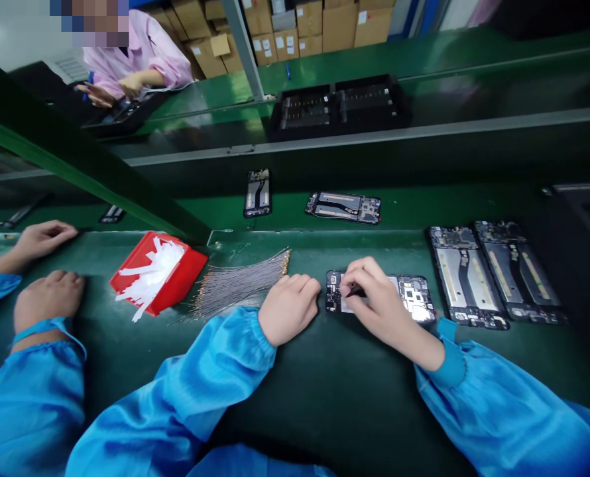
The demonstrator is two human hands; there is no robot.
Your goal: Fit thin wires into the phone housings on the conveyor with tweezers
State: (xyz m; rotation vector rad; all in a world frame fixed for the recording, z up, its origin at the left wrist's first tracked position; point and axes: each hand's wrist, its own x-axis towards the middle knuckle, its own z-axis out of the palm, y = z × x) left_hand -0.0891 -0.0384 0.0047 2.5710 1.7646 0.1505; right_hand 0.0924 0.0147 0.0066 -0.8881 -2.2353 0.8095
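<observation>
An opened phone lies crosswise on the green bench, its circuit board and pale middle area showing. Over its left half, my right hand is closed in a pinch on a small dark object, mostly hidden by the fingers. My left hand rests on the bench just left of the phone, its fingers curled closed; whatever they may hold is hidden. Beside that hand lies a bundle of thin grey cables with gold-coloured ends.
Two more opened phones lie to the right. Others, including one phone, lie on the rear strip. A red bin holds white strips. A co-worker's hands rest at left. A green post slants nearby. Another person sits across.
</observation>
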